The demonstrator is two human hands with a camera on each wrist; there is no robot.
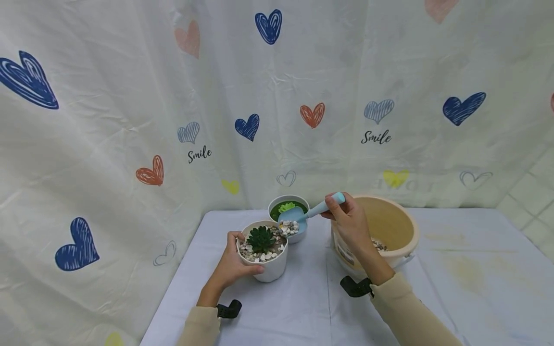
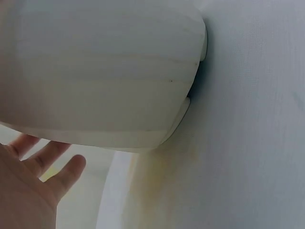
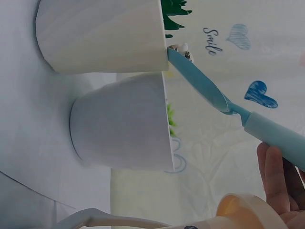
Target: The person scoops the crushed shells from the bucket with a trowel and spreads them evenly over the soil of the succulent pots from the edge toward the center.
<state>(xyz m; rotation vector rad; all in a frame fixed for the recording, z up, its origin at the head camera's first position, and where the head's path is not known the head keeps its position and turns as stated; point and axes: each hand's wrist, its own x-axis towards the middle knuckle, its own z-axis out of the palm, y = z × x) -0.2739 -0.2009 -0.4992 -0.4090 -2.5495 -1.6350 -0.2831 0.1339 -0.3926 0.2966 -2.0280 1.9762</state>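
Note:
A white flowerpot (image 1: 273,269) holds a dark green succulent (image 1: 261,239) amid pale pebbles. My left hand (image 1: 232,262) holds this pot from its left side, thumb in front and fingers by the rim; the left wrist view shows the pot wall (image 2: 105,86) close up beside the fingers (image 2: 69,174). My right hand (image 1: 349,225) grips the handle of a light blue hand trowel (image 1: 319,208). Its blade, loaded with pebbles (image 1: 289,228), tilts down to the pot's right rim. In the right wrist view, the trowel blade (image 3: 202,86) meets the rim.
Behind the held pot stands a second white pot (image 3: 124,124) with a light green plant (image 1: 286,207). A large cream bucket (image 1: 409,247) with pebbles inside stands beneath my right forearm. A white cloth (image 1: 303,312) covers the table, backed by a heart-printed curtain (image 1: 277,86).

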